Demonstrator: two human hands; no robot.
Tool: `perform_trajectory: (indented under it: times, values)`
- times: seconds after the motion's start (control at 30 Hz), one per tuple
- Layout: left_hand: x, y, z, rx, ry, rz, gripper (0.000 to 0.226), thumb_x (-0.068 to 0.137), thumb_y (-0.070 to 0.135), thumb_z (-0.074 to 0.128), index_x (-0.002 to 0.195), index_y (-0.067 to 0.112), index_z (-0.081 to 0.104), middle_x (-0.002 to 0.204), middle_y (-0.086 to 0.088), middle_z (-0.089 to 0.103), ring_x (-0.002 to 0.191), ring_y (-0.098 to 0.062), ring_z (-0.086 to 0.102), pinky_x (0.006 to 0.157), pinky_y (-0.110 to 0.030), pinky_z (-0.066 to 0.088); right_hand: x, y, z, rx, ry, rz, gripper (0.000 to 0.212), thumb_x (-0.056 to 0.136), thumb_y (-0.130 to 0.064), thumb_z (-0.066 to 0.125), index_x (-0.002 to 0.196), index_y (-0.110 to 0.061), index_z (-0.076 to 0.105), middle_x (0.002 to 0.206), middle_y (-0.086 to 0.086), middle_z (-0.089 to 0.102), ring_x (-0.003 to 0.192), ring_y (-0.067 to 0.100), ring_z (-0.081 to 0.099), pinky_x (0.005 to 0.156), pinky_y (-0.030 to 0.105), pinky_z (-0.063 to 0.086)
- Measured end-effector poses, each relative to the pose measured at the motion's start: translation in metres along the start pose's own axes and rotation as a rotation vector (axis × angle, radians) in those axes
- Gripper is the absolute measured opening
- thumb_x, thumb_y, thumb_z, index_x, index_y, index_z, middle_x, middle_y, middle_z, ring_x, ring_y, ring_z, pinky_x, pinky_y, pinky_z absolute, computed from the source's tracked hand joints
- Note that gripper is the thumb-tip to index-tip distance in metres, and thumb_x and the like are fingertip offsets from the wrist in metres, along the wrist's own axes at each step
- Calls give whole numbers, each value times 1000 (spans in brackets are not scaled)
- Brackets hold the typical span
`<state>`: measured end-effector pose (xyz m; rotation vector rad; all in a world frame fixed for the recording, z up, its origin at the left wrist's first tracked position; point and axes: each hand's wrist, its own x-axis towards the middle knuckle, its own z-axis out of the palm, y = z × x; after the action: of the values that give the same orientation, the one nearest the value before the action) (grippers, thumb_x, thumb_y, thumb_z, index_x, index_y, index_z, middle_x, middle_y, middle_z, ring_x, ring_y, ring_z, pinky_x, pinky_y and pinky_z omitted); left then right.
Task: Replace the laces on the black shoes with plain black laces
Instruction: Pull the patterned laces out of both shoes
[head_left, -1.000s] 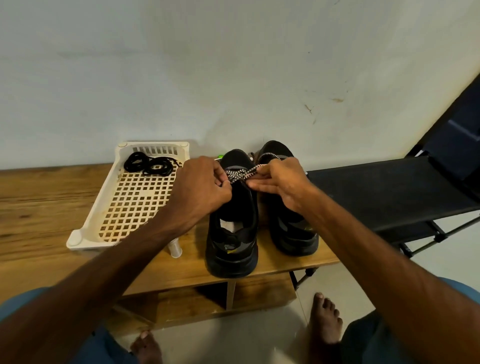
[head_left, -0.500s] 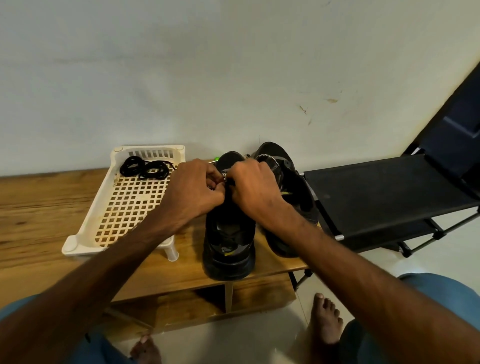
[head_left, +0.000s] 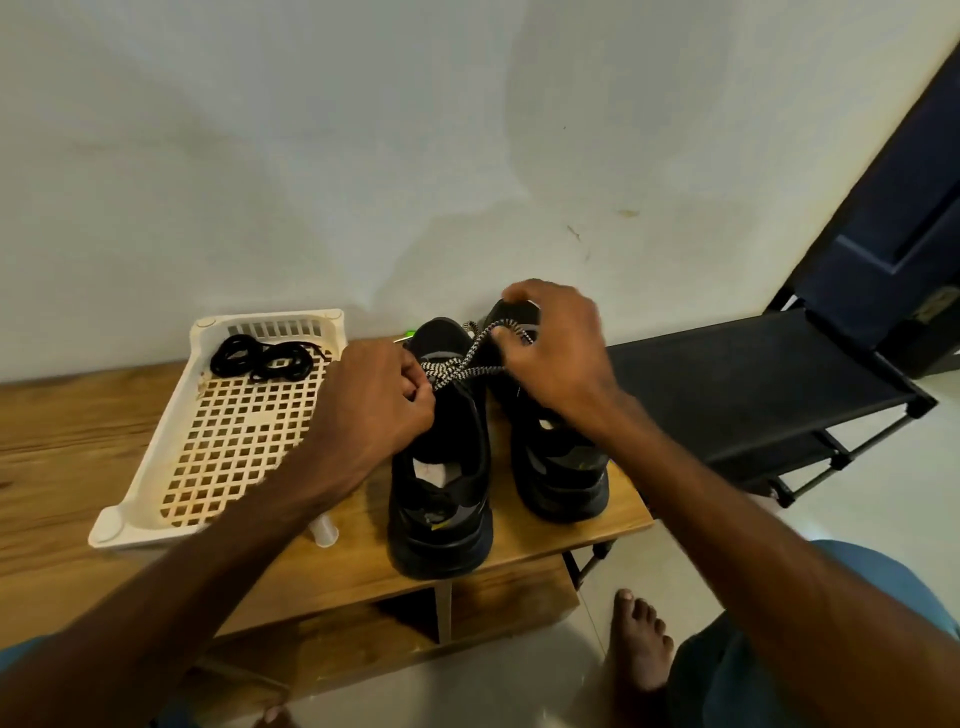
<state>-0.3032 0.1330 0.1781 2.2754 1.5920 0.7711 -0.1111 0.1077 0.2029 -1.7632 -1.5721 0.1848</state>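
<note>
Both bare forearms are reaching forward, the left coming in from the lower left corner and the right from the lower right, angling toward each other. The left hand (head_left: 376, 402) is lying knuckles up, with its fingers curling under and its thumb and forefinger pinching one end of the lace (head_left: 460, 370). The right hand (head_left: 558, 353) is sitting a little higher and farther out, back up and slightly blurred. Its fingers are arching downward and pinching the lace's other stretch. The hands are hovering near each other without touching, both wrists lying roughly straight.
</note>
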Motion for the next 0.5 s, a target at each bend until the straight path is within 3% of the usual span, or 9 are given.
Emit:
perform_trajectory:
  times: [0.1, 0.2, 0.33, 0.5]
  values:
    - [2, -3, -3, 34, -9, 32, 7, 80, 23, 74, 73, 24, 74, 57, 9, 65, 52, 0, 52, 52, -12, 29, -9, -28, 26, -230, -223, -281, 35, 84, -27, 74, 117, -16, 72, 134, 5, 63, 133, 25, 49, 110, 47, 41]
    - [6, -8, -6, 31, -59, 63, 29, 78, 20, 74, 56, 30, 58, 50, 8, 58, 50, -3, 53, 50, -16, 29, -12, -42, 49, -516, -393, -314, 27, 85, -17, 68, 111, -12, 68, 125, 8, 61, 130, 29, 47, 108, 50, 38]
    - [7, -10, -6, -32, -84, 18, 10, 79, 21, 78, 75, 29, 75, 57, 12, 67, 56, 1, 62, 56, -13, 38, -10, -37, 57, -563, -308, -252, 14, 90, -10, 63, 104, -14, 66, 108, 10, 67, 117, 30, 56, 100, 45, 38]
    - [5, -8, -5, -58, -64, 3, 6, 79, 17, 77, 79, 23, 79, 59, 12, 68, 56, 1, 63, 61, -17, 48, -6, -40, 49, -464, -333, -276, 6, 85, -12, 68, 86, -16, 64, 91, 7, 66, 105, 31, 62, 96, 44, 41]
